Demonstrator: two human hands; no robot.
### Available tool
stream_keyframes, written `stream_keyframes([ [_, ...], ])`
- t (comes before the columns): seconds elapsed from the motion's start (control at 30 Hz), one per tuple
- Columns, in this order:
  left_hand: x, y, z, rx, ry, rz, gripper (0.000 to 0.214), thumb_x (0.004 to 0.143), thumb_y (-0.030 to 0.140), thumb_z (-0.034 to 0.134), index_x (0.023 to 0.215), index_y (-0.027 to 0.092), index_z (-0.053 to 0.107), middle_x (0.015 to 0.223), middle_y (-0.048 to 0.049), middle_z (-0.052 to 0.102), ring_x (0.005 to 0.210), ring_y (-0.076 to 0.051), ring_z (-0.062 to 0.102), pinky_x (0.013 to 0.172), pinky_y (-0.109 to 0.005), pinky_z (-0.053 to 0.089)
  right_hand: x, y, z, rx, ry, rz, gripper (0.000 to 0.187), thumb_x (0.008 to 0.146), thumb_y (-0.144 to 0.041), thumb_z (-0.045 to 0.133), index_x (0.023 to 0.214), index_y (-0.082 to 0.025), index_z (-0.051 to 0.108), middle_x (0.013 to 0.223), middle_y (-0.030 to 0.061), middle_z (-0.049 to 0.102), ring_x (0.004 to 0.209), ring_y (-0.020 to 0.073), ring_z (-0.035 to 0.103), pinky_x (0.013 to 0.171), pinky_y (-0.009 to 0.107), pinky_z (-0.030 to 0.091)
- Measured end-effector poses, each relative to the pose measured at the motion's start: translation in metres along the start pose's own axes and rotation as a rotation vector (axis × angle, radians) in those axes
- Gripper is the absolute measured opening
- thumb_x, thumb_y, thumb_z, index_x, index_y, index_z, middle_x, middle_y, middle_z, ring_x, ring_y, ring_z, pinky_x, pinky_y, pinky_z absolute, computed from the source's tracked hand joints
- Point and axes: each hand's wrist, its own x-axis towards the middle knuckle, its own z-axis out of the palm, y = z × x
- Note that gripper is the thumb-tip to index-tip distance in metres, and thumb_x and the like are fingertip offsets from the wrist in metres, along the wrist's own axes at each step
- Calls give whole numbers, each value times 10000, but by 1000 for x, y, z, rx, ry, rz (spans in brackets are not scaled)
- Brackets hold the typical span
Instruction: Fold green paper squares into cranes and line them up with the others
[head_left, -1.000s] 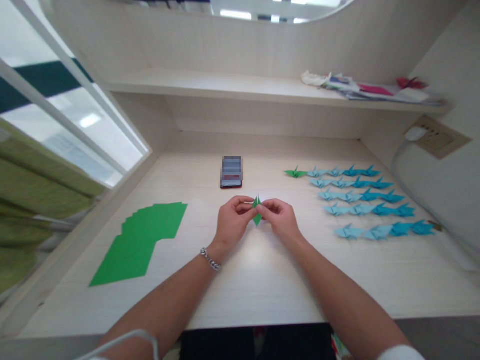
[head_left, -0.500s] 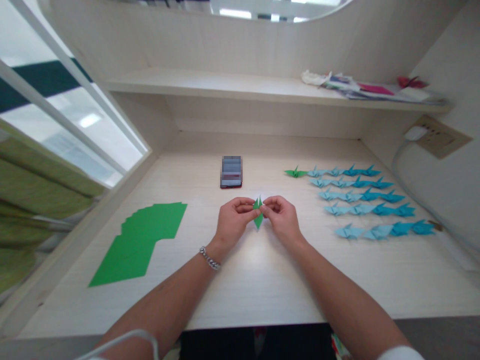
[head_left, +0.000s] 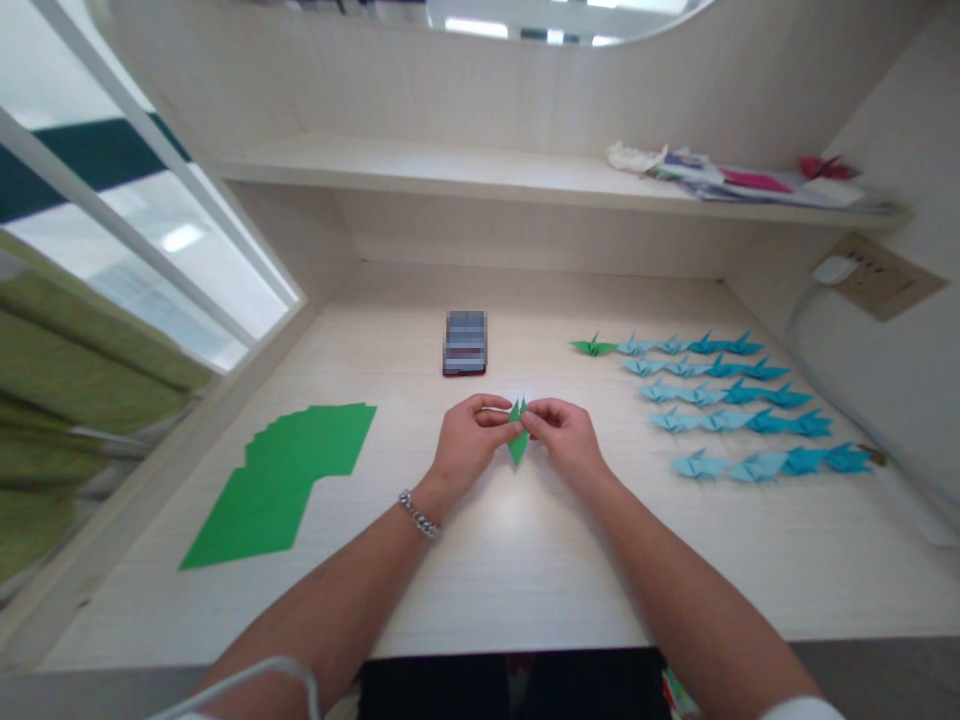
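A narrow, diamond-shaped piece of folded green paper (head_left: 517,448) is held upright between my hands, its upper end split into two thin points. My left hand (head_left: 472,437) pinches its left side between thumb and fingers. From the other side, my right hand (head_left: 561,435) grips the upper right part with thumb and forefinger. The fingertips of both hands nearly meet and cover the paper's middle. To the left lies a fanned stack of green paper sheets (head_left: 300,450). At the right a finished green paper crane (head_left: 593,346) sits beside rows of blue paper cranes (head_left: 720,395).
A phone (head_left: 465,343) lies on the desk (head_left: 525,590) beyond my hands. Papers (head_left: 750,182) rest on the shelf (head_left: 420,167) above. At the right wall, a white plug and cable (head_left: 834,268) sit in a socket. A green curtain (head_left: 82,400) hangs at the left.
Both hands keep their pinch on the folded green paper and have shifted slightly downward in the picture. The view has moved a little; the objects on the desk stay in place.
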Motion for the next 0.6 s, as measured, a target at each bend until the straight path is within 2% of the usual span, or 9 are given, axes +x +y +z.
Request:
stream_keyframes([
  [0.17, -3, -1, 2, 43, -10, -5, 403, 535, 220, 819, 871, 132, 615, 712, -74, 724, 658, -203, 684, 638, -298, 527, -2, -5, 0, -57, 20, -22, 194, 685, -347, 685, 742, -161, 695, 704, 45, 682, 637, 165, 587, 627, 282, 457],
  [0.4, -4, 1, 4, 44, -27, -20, 404, 527, 211, 820, 870, 134, 620, 707, -72, 725, 657, -210, 687, 632, -308, 533, 1, -2, -3, 2, 23, 12, 191, 640, -346, 718, 676, -162, 678, 632, 26, 660, 592, 157, 573, 596, 280, 448],
  [0.6, -3, 0, 3, 19, -56, -33, 407, 535, 196, 816, 882, 130, 613, 713, -77, 727, 664, -211, 688, 636, -309, 533, 1, -1, -3, 41, 26, 22, 215, 649, -358, 709, 723, -157, 690, 663, 30, 662, 612, 156, 571, 609, 282, 452],
])
